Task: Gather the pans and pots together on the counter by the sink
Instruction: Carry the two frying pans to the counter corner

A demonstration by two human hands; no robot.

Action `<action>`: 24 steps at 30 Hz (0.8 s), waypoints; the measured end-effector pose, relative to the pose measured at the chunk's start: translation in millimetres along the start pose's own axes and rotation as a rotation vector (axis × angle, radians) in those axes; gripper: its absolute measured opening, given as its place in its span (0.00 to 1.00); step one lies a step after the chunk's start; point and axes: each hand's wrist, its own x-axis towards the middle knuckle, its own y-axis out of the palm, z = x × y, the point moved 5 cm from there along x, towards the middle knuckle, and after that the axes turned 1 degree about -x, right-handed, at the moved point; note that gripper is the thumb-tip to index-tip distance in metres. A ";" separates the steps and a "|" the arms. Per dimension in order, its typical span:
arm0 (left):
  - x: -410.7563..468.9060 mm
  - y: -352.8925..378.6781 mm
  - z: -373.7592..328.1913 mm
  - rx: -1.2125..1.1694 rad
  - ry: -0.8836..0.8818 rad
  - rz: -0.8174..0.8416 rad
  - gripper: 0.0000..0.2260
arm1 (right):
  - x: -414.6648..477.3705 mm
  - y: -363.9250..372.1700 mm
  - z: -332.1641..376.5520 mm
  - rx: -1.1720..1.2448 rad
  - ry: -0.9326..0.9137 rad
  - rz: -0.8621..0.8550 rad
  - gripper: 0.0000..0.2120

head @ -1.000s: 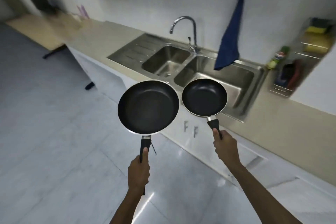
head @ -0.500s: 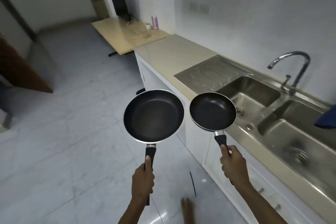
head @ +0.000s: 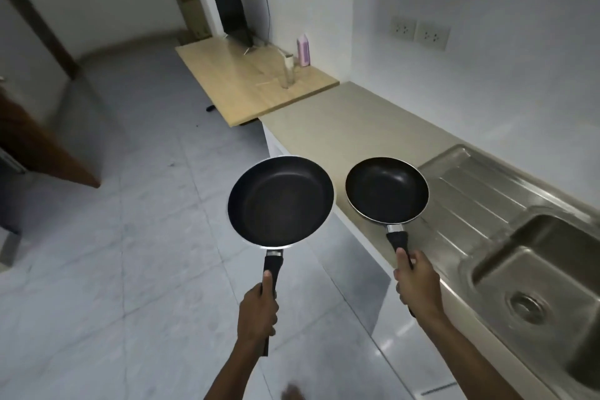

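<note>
At lower centre, the left hand (head: 258, 313) was closed around the handle of the large pan (head: 281, 201), held level over the floor. The right hand (head: 417, 281) was closed on the small pan (head: 387, 191) handle, that pan over the surface (head: 350, 127) edge, left of the sink (head: 535, 273).

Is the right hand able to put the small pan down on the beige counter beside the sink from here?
Probably yes. The right hand holds the small pan above the beige counter, and that stretch beside the sink looks bare, with nothing in the way.
</note>
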 end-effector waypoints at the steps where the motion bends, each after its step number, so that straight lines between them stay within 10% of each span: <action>1: 31.0 1.2 -10.5 0.013 0.005 0.015 0.27 | 20.7 17.3 6.7 0.001 0.007 -0.013 0.12; 24: 628.5 145.4 -315.1 0.327 0.233 0.416 0.30 | 418.9 281.7 130.5 0.078 0.297 -0.532 0.10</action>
